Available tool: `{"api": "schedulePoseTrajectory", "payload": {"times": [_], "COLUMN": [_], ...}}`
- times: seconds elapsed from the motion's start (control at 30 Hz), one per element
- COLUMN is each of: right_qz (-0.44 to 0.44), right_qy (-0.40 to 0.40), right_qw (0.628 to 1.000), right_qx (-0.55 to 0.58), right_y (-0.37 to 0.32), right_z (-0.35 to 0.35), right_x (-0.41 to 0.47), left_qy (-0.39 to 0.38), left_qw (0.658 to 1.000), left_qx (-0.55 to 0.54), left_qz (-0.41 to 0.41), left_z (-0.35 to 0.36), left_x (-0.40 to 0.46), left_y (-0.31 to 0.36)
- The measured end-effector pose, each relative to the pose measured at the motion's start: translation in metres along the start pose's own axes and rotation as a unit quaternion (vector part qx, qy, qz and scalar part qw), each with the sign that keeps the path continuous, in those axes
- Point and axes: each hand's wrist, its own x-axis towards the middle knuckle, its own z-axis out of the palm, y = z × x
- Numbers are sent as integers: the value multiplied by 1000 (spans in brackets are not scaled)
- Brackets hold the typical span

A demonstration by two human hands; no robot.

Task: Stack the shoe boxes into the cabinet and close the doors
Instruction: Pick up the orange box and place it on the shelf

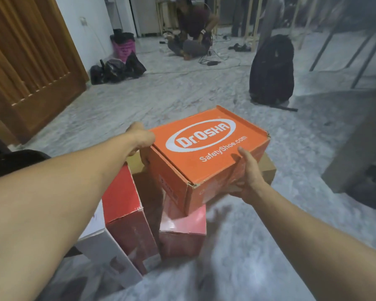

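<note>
- Orange Dr.Osha shoe box [206, 157], lid shut, is held level between both hands above a cluster of boxes on the marble floor [182, 94].
- Left hand [142, 139] clamps its far-left end; right hand [249, 172] grips the near-right side, thumb on the lid.
- Beneath: red shoe boxes [122, 205], a white box [109, 253], a brown box [268, 169].

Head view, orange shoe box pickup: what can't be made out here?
- Cabinet: not in frame.
- Brown box: mostly hidden by the orange shoe box.
- Left hand: fingers hidden behind that box, so its grip is unseen.
- White box: partly covered by the left forearm.
- Orange box's end label: too blurred.
</note>
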Motion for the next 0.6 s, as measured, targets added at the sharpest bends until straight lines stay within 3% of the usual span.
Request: {"api": "schedulePoseTrajectory", "payload": {"times": [0.1, 0.17, 0.4, 0.6], "right_qz": [-55, -87, -98, -120], "right_qy": [205, 282, 160, 179], "right_qw": [977, 954, 968, 959], "right_qx": [-12, -51, -165, -184], "right_y": [-6, -14, -36, -38], "right_z": [-30, -55, -103, -104], "right_x": [13, 24, 30, 18], "left_qy": [-14, 1, 124, 4], "left_qw": [999, 999, 988, 959], "left_qx": [-29, -33, -90, -264], "left_qz": [24, 34, -21, -103], "left_z": [17, 28, 55, 67], "left_x": [9, 10, -18, -66], "left_y": [13, 22, 38, 29]}}
